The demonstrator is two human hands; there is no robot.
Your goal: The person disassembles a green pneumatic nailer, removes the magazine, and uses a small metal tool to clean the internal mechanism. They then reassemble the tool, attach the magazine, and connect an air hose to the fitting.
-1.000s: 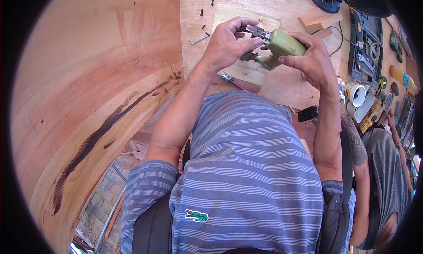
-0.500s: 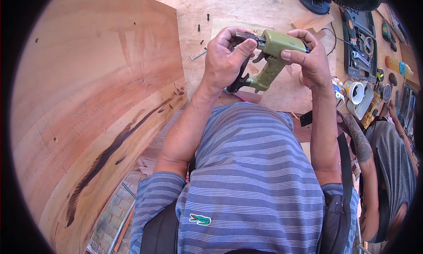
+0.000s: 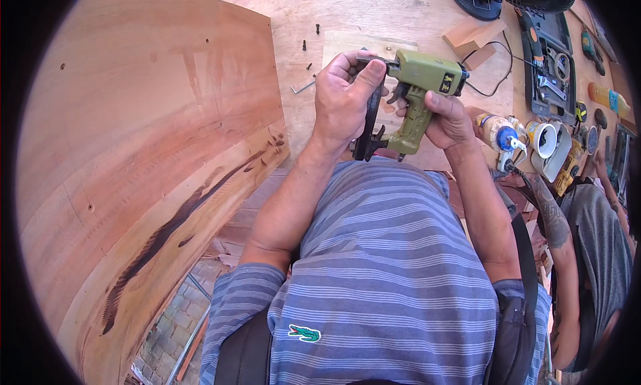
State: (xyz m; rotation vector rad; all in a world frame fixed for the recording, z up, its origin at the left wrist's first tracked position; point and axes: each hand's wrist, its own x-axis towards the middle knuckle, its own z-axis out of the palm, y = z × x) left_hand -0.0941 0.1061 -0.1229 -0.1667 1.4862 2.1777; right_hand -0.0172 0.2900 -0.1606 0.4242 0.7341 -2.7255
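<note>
"Green nail gun (image 3: 427, 70), held up over the plywood bench (image 3: 394, 10); which step is this?"

"Working at its nose (image 3: 392, 68), apparently: the left hand (image 3: 344, 97) pinches there, thumb against fingers, while the right hand (image 3: 450, 122) has its fingers clamped round the handle (image 3: 414, 119)."

"Any small part between the left fingers?"

"Too hidden to tell. The next move likely calls for a steady right hold and careful left fingers"
</note>
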